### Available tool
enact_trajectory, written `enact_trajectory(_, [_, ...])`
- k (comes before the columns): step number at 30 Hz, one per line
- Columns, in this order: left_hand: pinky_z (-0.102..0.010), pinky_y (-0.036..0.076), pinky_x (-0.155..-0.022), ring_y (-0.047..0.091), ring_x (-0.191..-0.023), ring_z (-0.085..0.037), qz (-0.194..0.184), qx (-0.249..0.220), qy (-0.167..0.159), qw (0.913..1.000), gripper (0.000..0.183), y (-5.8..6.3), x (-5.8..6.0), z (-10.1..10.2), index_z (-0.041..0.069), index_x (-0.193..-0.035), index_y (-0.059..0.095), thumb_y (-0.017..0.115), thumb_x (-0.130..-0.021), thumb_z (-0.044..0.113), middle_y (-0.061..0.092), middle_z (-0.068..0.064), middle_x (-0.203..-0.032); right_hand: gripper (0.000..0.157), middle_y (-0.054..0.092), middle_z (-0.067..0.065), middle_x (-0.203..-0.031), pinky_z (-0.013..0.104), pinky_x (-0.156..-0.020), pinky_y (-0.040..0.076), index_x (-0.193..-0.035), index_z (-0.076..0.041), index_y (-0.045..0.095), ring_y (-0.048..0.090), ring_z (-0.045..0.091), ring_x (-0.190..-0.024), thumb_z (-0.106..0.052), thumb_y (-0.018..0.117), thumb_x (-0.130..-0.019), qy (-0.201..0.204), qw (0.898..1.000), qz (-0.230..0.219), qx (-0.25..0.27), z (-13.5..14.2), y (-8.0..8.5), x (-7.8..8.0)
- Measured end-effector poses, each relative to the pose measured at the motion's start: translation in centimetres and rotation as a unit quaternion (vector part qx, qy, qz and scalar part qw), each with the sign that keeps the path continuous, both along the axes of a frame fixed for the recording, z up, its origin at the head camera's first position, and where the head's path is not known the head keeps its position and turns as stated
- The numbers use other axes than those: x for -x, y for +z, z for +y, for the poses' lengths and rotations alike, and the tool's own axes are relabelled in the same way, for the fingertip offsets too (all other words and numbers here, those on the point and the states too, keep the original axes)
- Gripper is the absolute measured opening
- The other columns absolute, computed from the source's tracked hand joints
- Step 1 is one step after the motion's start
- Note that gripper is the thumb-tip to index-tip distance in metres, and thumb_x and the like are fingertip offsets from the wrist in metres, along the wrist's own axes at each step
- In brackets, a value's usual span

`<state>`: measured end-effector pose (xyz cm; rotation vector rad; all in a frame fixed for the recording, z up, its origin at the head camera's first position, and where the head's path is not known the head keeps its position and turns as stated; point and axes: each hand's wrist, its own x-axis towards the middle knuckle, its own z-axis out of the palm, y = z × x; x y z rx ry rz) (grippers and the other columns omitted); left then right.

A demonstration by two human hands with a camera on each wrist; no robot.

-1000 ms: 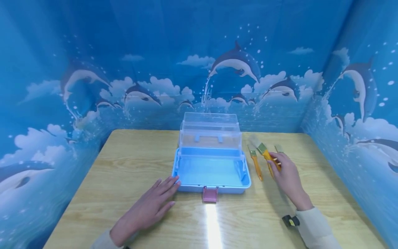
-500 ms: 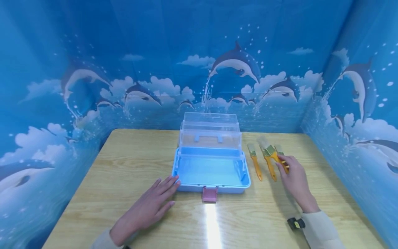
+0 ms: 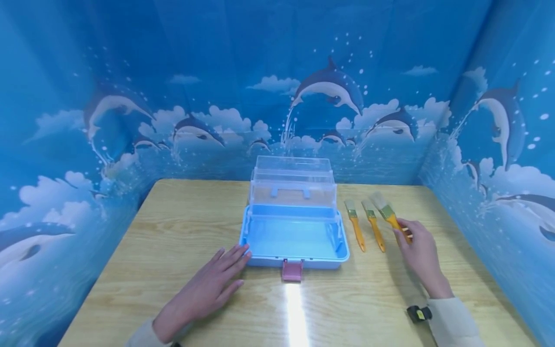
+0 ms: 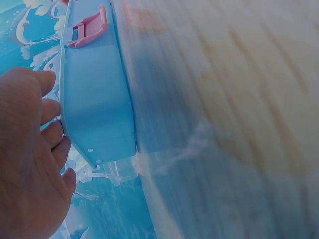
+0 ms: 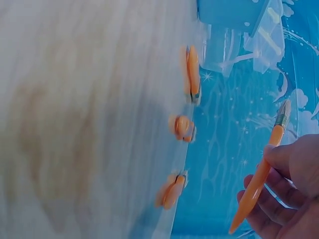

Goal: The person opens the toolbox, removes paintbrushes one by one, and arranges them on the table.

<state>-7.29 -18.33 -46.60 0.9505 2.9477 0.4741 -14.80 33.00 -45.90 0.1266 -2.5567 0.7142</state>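
My right hand (image 3: 420, 248) pinches a flat paintbrush (image 3: 392, 219) by its orange handle, bristles pointing away to the back left. In the right wrist view, that brush (image 5: 259, 181) is held apart from the tabletop. Two similar paintbrushes lie on the table, one (image 3: 356, 226) beside the box and another (image 3: 374, 225) to its right. A third lying brush (image 5: 172, 190) shows in the right wrist view; the held brush and hand hide it in the head view. My left hand (image 3: 208, 286) touches the front left corner of a blue plastic box (image 3: 299, 263) with extended fingers.
The box's clear lid (image 3: 292, 180) stands raised at the back, and a pink latch (image 3: 292, 271) hangs at its front. A wooden table (image 3: 182, 217) bears everything. Blue dolphin-print cloth (image 3: 217, 72) encloses the back and sides.
My right hand has moved to the right with the paintbrush, from over the lying brushes to their right side. The left hand and box have stayed put.
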Motion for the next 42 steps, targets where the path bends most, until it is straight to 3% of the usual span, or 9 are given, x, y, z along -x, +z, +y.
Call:
enact_trajectory(7, [-0.056, 0.023, -0.125, 0.021, -0.156, -0.022, 0.013, -0.001, -0.003, 0.9999, 0.063, 0.0, 0.0, 0.0, 0.019, -0.161, 0.027, 0.051, -0.107, 0.038, 0.018, 0.003, -0.170, 0.030, 0.066, 0.029, -0.114, 0.053, -0.073, 0.057, -0.124, 0.009, 0.064, 0.065, 0.042, -0.092, 0.002, 0.068, -0.094, -0.010, 1.000, -0.012, 0.003, 0.7, -0.2, -0.2])
enact_trajectory(15, [-0.057, 0.023, -0.125, 0.020, -0.155, -0.022, 0.011, 0.001, -0.001, 0.9999, 0.062, 0.0, -0.1, 0.0, 0.018, -0.161, 0.029, 0.051, -0.107, 0.037, 0.019, 0.002, -0.169, 0.030, 0.065, 0.030, -0.114, 0.054, -0.071, 0.058, -0.124, 0.010, 0.063, 0.065, 0.043, -0.092, -0.001, 0.067, -0.096, -0.029, 0.999, -0.029, 0.002, 1.6, -0.5, -0.3])
enact_trajectory(18, [-0.057, 0.023, -0.125, 0.020, -0.156, -0.022, 0.007, 0.001, 0.002, 1.0000, 0.062, 0.0, -0.1, 0.0, 0.017, -0.161, 0.030, 0.051, -0.107, 0.038, 0.019, 0.002, -0.169, 0.031, 0.065, 0.030, -0.114, 0.049, -0.069, 0.058, -0.125, 0.010, 0.064, 0.065, 0.042, -0.091, -0.001, 0.067, -0.096, -0.036, 0.999, -0.032, -0.004, 2.0, -0.6, -0.3])
enact_trajectory(22, [-0.057, 0.022, -0.125, 0.020, -0.156, -0.022, 0.005, 0.001, 0.002, 1.0000, 0.061, 0.0, -0.2, 0.0, 0.017, -0.161, 0.030, 0.050, -0.107, 0.038, 0.018, 0.002, -0.170, 0.030, 0.066, 0.030, -0.111, 0.026, -0.066, 0.051, -0.123, 0.010, 0.064, 0.066, 0.041, -0.089, -0.001, 0.067, -0.096, -0.040, 0.999, -0.031, -0.005, 2.6, -0.6, -0.3])
enact_trajectory(24, [-0.056, 0.022, -0.125, 0.020, -0.156, -0.022, 0.007, 0.000, 0.002, 1.0000, 0.061, 0.0, -0.2, 0.0, 0.016, -0.161, 0.031, 0.050, -0.107, 0.038, 0.018, 0.002, -0.169, 0.030, 0.067, 0.030, -0.111, 0.022, -0.066, 0.049, -0.123, 0.011, 0.064, 0.067, 0.042, -0.088, 0.000, 0.067, -0.095, -0.040, 0.999, -0.029, -0.003, 2.8, -0.6, -0.3])
enact_trajectory(29, [-0.057, 0.022, -0.125, 0.021, -0.155, -0.022, 0.007, -0.003, 0.002, 1.0000, 0.061, 0.1, -0.1, 0.0, 0.016, -0.160, 0.031, 0.052, -0.106, 0.037, 0.018, 0.002, -0.169, 0.031, 0.066, 0.031, -0.112, 0.044, -0.069, 0.058, -0.125, 0.011, 0.063, 0.066, 0.043, -0.089, -0.001, 0.066, -0.096, -0.047, 0.998, -0.042, -0.004, 3.0, -0.6, -0.4])
enact_trajectory(31, [-0.057, 0.022, -0.125, 0.021, -0.155, -0.022, 0.005, -0.001, 0.003, 1.0000, 0.061, 0.1, -0.1, 0.0, 0.017, -0.160, 0.031, 0.052, -0.106, 0.037, 0.018, 0.003, -0.169, 0.031, 0.066, 0.031, -0.112, 0.045, -0.068, 0.057, -0.125, 0.011, 0.063, 0.066, 0.042, -0.089, -0.002, 0.066, -0.097, -0.051, 0.998, -0.046, -0.006, 3.2, -0.6, -0.4])
enact_trajectory(36, [-0.057, 0.021, -0.125, 0.021, -0.155, -0.022, 0.002, 0.000, 0.003, 1.0000, 0.062, 0.0, -0.1, 0.0, 0.017, -0.161, 0.031, 0.052, -0.106, 0.037, 0.018, 0.002, -0.169, 0.030, 0.067, 0.031, -0.112, 0.024, -0.064, 0.049, -0.124, 0.011, 0.064, 0.068, 0.042, -0.088, -0.002, 0.065, -0.097, -0.051, 0.997, -0.051, -0.010, 3.7, -0.6, -0.4])
enact_trajectory(42, [-0.057, 0.022, -0.125, 0.021, -0.155, -0.022, 0.003, 0.001, 0.003, 1.0000, 0.062, 0.0, -0.1, 0.0, 0.017, -0.161, 0.030, 0.051, -0.106, 0.038, 0.018, 0.002, -0.169, 0.031, 0.067, 0.032, -0.113, 0.017, -0.060, 0.047, -0.125, 0.012, 0.063, 0.068, 0.043, -0.088, -0.004, 0.064, -0.098, -0.049, 0.997, -0.064, -0.004, 4.5, -0.6, -0.3])
